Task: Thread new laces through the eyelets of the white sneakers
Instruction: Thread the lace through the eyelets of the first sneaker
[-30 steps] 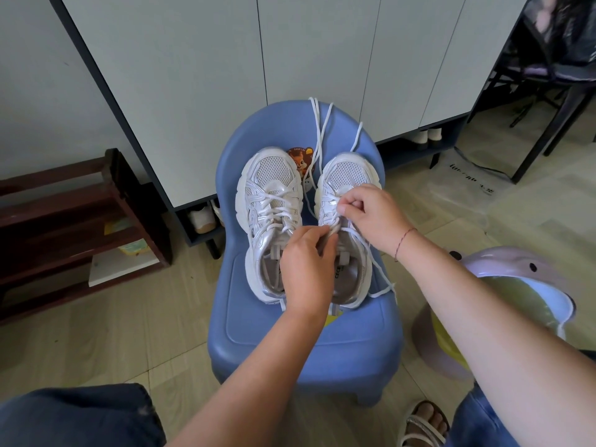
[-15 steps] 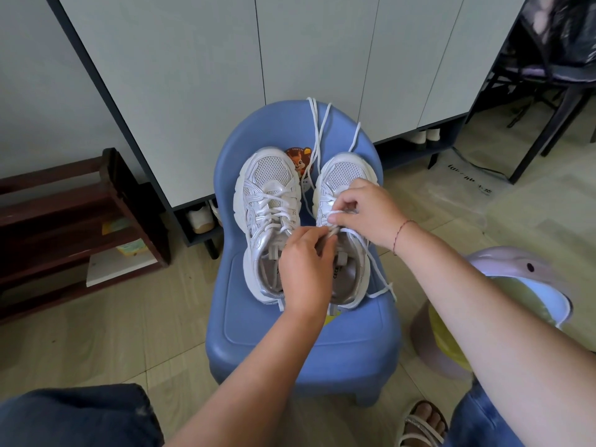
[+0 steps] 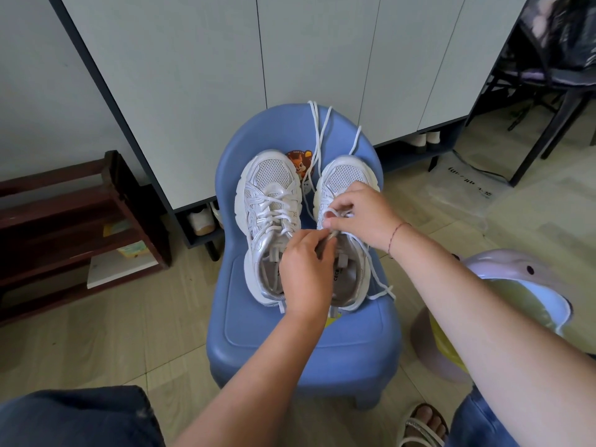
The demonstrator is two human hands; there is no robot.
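Sitting toe-away on the blue chair [image 3: 354, 333], the half-laced sneaker [image 3: 342, 179] has its white lace [image 3: 337, 211] pinched by the right hand [image 3: 364, 214]; the left hand [image 3: 306, 272] curls its fingers round the grey tongue [image 3: 331, 236]. Beside it (fully laced) lies the other sneaker [image 3: 267, 201]. Loose lace ends trail up the chair back.

Sneaker [image 3: 346, 175] eyelets beneath right hand [image 3: 364, 217].

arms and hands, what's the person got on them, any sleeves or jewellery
The left arm and right arm are bare, no sleeves in view. A thin red string bracelet circles the wrist of the right hand. The left hand wears nothing; no rings, gloves or watch show.
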